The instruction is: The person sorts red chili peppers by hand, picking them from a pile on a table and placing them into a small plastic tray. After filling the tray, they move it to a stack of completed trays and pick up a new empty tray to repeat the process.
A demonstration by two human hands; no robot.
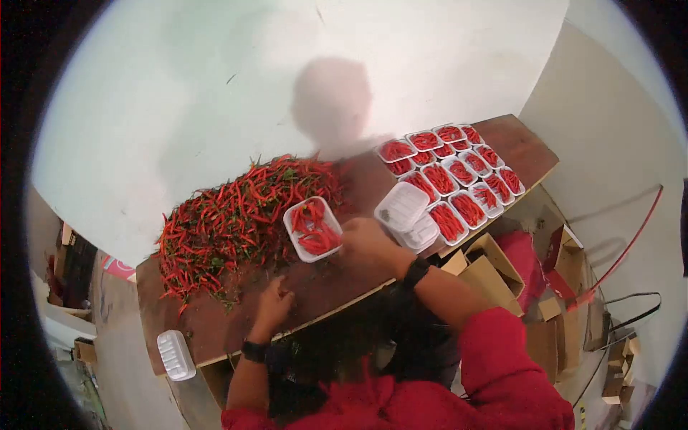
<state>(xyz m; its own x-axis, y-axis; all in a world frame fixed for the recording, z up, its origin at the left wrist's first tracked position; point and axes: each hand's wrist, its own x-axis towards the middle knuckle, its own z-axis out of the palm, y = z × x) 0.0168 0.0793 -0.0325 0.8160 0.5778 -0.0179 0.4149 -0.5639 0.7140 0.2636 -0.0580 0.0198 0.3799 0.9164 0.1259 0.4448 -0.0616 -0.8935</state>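
A big heap of red chillies [236,222] lies on the brown wooden table [315,287]. At its near edge stands a white foam tray [290,215] partly filled with chillies. My right hand [367,247] grips this tray by its right rim. My left hand [272,304] rests on the bare wood just below the heap, fingers curled in; nothing shows in it. Both wrists wear black bands, and my sleeves are red.
Empty white trays [403,206] are stacked right of my right hand. Several filled trays [459,172] stand in rows at the table's far right. One upturned tray [175,355] sits at the near left corner. Cardboard boxes [494,276] stand below the table edge.
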